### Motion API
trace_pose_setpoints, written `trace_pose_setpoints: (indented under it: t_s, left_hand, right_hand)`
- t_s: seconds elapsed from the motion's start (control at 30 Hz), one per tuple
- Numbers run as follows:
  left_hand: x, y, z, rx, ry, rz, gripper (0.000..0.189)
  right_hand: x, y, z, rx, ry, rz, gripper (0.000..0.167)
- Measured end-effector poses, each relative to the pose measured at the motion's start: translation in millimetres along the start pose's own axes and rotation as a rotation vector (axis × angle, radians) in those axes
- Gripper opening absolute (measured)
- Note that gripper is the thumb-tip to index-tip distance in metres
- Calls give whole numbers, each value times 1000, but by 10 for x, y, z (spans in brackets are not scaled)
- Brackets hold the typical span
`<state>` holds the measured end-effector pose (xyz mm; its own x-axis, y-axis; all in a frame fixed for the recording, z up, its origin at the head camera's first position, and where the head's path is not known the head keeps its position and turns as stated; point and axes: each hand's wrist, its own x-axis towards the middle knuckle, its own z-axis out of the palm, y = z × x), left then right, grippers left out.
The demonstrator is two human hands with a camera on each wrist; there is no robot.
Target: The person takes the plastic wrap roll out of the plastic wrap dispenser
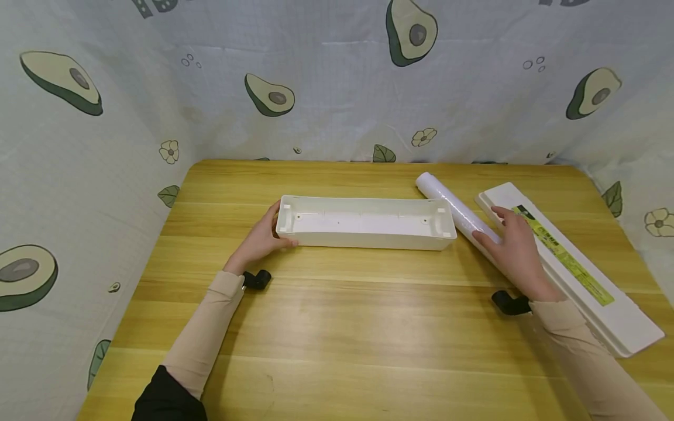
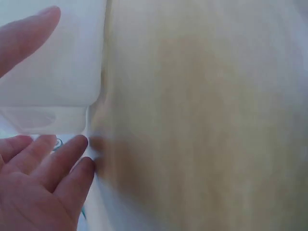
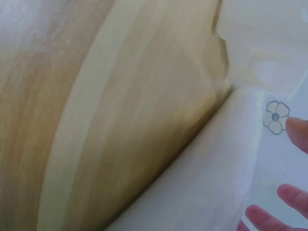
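Observation:
A long white open-topped plastic box (image 1: 368,240) sits on the wooden table, its hollow side facing up. My left hand (image 1: 261,235) holds its left end, thumb (image 2: 29,36) along the front wall and fingertips (image 2: 77,144) at the end wall. To the right lies a shiny white roll of plastic film (image 1: 455,207), slanting past the box's right end. Over the roll's near part is my right hand (image 1: 518,251), thumb and fingers spread apart. Just right of it lies a long white lid-like panel (image 1: 590,263) with a green-yellow label.
The wooden table (image 1: 337,339) has a back edge against a white cloth (image 1: 337,70) printed with avocados, flowers and leaves. The cloth also hangs at the left and right sides. Black camera mounts (image 1: 257,279) sit on both wrists.

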<state>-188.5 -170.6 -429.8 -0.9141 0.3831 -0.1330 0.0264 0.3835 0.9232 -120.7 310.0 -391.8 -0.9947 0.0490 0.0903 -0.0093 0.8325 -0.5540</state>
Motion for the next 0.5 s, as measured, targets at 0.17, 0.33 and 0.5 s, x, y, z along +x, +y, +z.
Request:
trace_pose_setpoints:
  t_s: [0.17, 0.33, 0.5]
  left_hand:
    - [-94, 131, -14, 18, 3, 28, 110]
    - [-236, 284, -105, 221, 42, 65, 107]
    - [-331, 403, -166, 389, 92, 139, 103]
  right_hand:
    - [-21, -41, -77, 59, -25, -6, 77]
    - [-38, -114, -143, 82, -5, -70, 83]
    - [-33, -238, -200, 58, -5, -127, 89]
